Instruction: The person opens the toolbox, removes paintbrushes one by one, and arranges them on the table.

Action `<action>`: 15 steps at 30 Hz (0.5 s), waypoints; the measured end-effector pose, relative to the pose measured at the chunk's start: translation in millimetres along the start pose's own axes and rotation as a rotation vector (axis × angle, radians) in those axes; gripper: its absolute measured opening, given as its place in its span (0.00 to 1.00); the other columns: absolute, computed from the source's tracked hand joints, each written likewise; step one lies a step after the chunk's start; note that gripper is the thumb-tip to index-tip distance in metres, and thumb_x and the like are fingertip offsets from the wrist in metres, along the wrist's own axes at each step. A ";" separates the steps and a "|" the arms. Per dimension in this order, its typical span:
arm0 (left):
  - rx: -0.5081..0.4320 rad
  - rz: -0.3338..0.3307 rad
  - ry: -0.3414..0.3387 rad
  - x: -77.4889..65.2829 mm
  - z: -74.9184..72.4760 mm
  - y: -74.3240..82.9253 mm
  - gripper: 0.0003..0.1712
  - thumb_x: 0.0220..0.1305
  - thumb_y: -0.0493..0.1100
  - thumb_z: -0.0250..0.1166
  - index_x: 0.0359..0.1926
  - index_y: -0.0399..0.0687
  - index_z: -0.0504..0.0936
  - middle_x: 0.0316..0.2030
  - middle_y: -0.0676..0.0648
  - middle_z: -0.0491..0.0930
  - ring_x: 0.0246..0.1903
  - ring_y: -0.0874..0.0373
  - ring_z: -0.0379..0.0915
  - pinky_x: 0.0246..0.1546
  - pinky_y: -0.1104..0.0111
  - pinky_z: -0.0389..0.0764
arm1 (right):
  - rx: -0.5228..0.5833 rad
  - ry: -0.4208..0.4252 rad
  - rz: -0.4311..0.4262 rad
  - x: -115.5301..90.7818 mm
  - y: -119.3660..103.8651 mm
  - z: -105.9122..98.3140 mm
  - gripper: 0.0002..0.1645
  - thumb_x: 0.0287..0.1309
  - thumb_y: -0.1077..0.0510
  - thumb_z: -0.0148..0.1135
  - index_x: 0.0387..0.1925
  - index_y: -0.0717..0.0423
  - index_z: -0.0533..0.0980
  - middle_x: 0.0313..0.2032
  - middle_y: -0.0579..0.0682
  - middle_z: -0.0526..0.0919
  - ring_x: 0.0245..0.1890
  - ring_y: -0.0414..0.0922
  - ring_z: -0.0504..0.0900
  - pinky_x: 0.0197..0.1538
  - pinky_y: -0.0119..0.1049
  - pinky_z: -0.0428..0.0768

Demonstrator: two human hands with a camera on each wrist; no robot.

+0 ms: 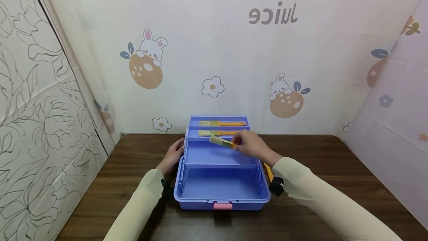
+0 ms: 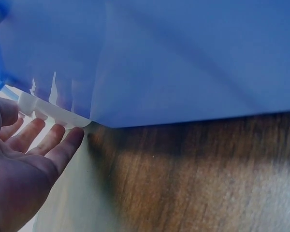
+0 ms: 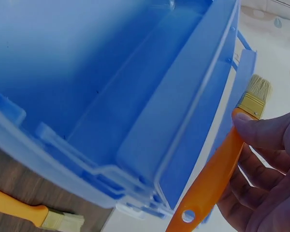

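Observation:
My right hand (image 1: 251, 145) pinches a paintbrush (image 3: 217, 169) by its orange handle, thumb near the metal band. In the head view its bristles point left above the lowest tray (image 1: 207, 155) of a blue-purple toolbox (image 1: 194, 205). Fingers of my left hand (image 1: 172, 154) touch or lie close against the toolbox's left side; in the left wrist view they look loosely extended by its lower edge. One paintbrush (image 1: 230, 124) lies in the top tray, bristles left. Another paintbrush (image 1: 204, 133) lies in the middle tray, its handle end hidden behind my right hand.
One more orange-handled paintbrush (image 3: 19, 210) lies on the wooden table (image 1: 140, 177), right of the toolbox and partly under my right wrist. A pink latch (image 1: 222, 206) marks the box's front. A patterned cloth wall (image 1: 214, 47) stands behind the table.

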State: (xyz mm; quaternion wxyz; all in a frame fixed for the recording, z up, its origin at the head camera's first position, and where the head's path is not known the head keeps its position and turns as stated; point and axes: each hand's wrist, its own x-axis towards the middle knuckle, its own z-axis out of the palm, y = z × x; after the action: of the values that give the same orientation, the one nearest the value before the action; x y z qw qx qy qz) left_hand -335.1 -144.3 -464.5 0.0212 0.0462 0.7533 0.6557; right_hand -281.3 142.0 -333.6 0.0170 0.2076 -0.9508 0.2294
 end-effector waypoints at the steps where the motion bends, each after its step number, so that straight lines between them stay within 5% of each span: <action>1: 0.005 -0.002 0.001 0.0 0.0 0.3 0.25 0.73 0.33 0.45 0.69 0.31 0.58 0.65 0.30 0.61 0.65 0.39 0.57 0.64 0.50 0.60 | 0.006 0.006 -0.001 0.0 1.8 -1.6 0.07 0.50 0.66 0.69 0.33 0.59 0.80 0.29 0.48 0.80 0.29 0.44 0.75 0.36 0.38 0.76; 15: 0.019 -0.016 0.003 2.0 -1.1 -1.2 0.25 0.73 0.34 0.46 0.69 0.32 0.58 0.65 0.31 0.61 0.65 0.40 0.57 0.64 0.50 0.61 | 0.103 0.021 0.051 -2.9 16.5 -20.4 0.05 0.53 0.67 0.66 0.34 0.62 0.80 0.30 0.51 0.79 0.31 0.46 0.74 0.34 0.37 0.76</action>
State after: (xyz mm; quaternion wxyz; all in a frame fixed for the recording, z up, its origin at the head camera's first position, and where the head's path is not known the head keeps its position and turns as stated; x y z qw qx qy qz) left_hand -337.2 -145.3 -465.5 0.0248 0.0391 0.7599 0.6483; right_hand -286.6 165.5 -322.8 0.0105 0.1817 -0.9424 0.2807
